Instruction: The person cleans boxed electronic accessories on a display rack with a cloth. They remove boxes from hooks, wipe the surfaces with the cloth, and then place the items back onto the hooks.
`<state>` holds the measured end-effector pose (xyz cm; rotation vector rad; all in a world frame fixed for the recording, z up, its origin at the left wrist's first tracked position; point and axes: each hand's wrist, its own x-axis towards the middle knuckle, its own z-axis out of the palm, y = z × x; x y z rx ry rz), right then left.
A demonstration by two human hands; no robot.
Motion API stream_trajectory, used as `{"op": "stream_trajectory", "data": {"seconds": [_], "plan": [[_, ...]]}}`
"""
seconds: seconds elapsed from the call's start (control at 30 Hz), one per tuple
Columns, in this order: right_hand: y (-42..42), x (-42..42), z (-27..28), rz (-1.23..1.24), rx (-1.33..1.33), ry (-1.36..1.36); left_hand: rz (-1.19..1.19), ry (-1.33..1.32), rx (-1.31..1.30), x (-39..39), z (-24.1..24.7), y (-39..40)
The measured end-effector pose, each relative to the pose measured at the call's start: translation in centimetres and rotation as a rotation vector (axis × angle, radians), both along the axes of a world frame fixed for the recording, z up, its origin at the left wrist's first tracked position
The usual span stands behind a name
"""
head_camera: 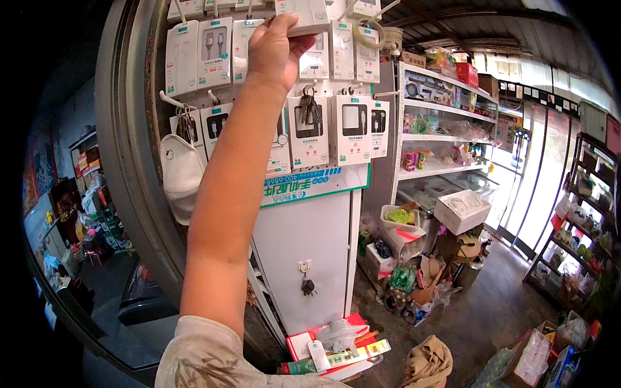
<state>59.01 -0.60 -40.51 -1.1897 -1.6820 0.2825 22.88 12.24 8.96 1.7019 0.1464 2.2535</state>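
Observation:
My left hand [275, 52] reaches up to the top of a pegboard display rack. It grips a white cardboard box [306, 15], thumb on its upper face and fingers underneath; the top edge is cut off by the frame. Around the hand hang white boxed phone accessories, among them a charging-cable box [214, 51] on the left and a narrow box [342, 51] on the right. Below hang a boxed charger set [351, 128] and a key bunch [308, 109] on a hook. My forearm hides part of the lower row. My right hand is out of view.
A white pouch [180, 165] and a roll of tape [367, 35] hang on hooks. Below, keys [308, 287] hang on the white panel [301, 233]. Goods fill the white shelves [446, 106]; cartons, a foam box [463, 211] and a burlap sack [428, 361] stand lower.

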Motion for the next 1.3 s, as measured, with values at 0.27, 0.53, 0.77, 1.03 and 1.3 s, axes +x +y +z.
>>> {"op": "stream_trajectory", "data": {"seconds": [0.27,0.53,0.77,1.03,1.3], "plan": [[-0.3,-0.4,0.6,-0.009,-0.019,-0.037,-0.149,0.101,-0.006,0.9,2.7,-2.7],[-0.1,-0.9,0.9,0.017,-0.047,0.097,0.593,0.104,0.242,0.8,2.5,-4.0],[0.4,-1.7,2.0,0.065,-0.098,0.455,0.207,0.364,-0.312,5.2,-19.0,-2.5],[5.1,-3.9,5.9,0.447,-0.231,1.447,-0.135,0.266,-0.787,8.7,-44.3,-6.1],[5.0,-8.7,5.8,0.500,-0.249,1.230,0.311,0.723,-0.653,8.8,-47.8,-8.5]]}}
